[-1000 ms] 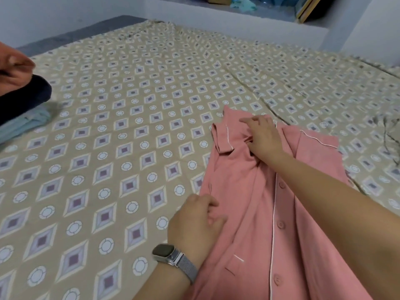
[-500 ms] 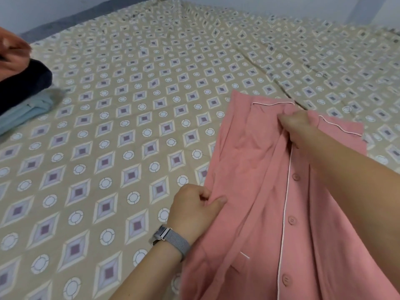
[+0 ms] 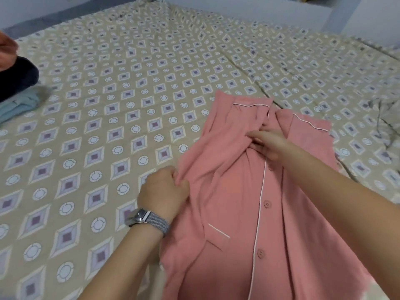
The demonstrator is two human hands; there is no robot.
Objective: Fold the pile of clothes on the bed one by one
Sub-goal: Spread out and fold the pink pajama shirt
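From the head camera, a pink button-front pajama shirt (image 3: 249, 191) with white piping lies front side up on the bed, spread over the patterned bedsheet (image 3: 129, 94) at lower right, its collar toward the far side and its hem running out of the bottom edge. The left hand (image 3: 164, 191), a mesh-band wristwatch (image 3: 147, 219) on its wrist, sits at the shirt's left edge about midway down, fingers curled and pinching a bunched fold of the pink cloth. The right hand (image 3: 268, 144) reaches across the shirt to the chest just below the collar, beside the piped placket; its fingers lie over gathered fabric, but whether they pinch it or only press on it cannot be told. The right forearm covers part of the shirt's right half. At the far left edge a stack of folded clothes (image 3: 17, 89), dark on top of pale blue, is cut off by the frame, and a grey garment (image 3: 387, 113) at the right edge is blurred and also cut off.
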